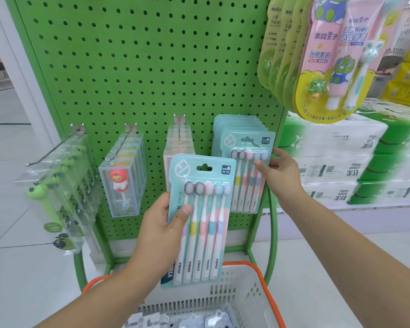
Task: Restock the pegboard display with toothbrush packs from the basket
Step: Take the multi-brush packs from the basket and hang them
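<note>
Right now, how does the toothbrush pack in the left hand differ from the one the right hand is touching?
The left hand grips its pack free of the board, hang hole empty; the hung pack sits on a hook, fronting a stack. The held pack tilts and overlaps the hung one's lower left; the right hand pinches the hung pack's edge. Both are teal five-brush packs.

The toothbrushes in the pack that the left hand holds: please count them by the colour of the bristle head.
In the toothbrush pack gripped by the left hand:
Grey heads: 2
Pink heads: 1
Blue heads: 2
Total: 5 toothbrushes
</note>
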